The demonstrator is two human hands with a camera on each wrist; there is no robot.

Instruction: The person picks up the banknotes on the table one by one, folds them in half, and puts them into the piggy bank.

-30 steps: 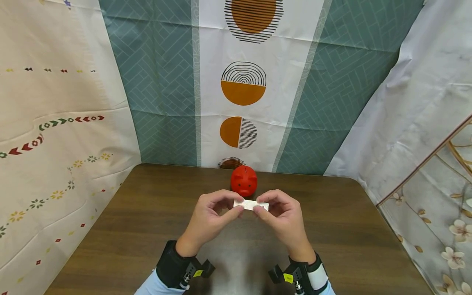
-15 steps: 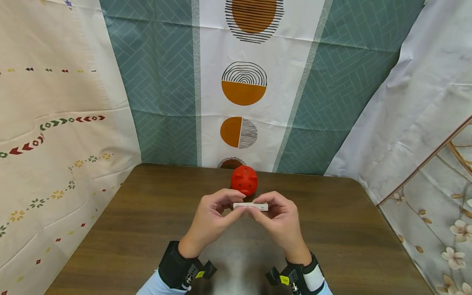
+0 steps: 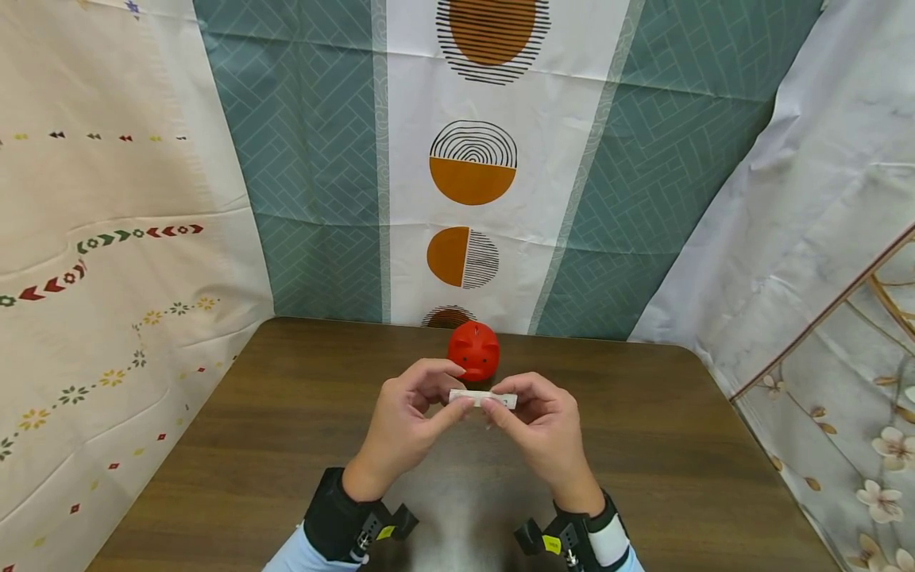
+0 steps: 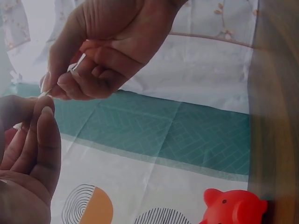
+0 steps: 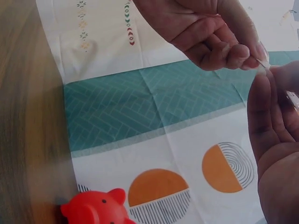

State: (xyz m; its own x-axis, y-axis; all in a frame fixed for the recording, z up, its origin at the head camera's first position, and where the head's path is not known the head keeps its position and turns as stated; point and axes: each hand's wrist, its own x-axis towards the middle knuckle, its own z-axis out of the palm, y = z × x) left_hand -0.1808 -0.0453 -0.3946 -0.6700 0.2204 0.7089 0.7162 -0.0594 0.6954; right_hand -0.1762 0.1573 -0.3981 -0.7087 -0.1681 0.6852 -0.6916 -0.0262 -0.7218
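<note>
Both hands hold a narrow white folded strip, which looks like paper with small print near its right end, above the table. My left hand pinches its left part between thumb and fingers. At the right part, my right hand pinches it in the same way, and the thumb tips are close together. Just beyond the hands stands a red piggy bank, facing me on the table. In the left wrist view only a thin edge of the strip shows between the fingertips, and the piggy bank appears low on the right.
The brown wooden table reaches to a patterned curtain at the back. A cream cloth with printed motifs hangs on the left. On the right hangs a white floral cloth.
The strip has turned in my fingers, from its broad face to a narrower side, and now slants slightly down to the right. Both hands have shifted only slightly. The piggy bank has stayed put.
</note>
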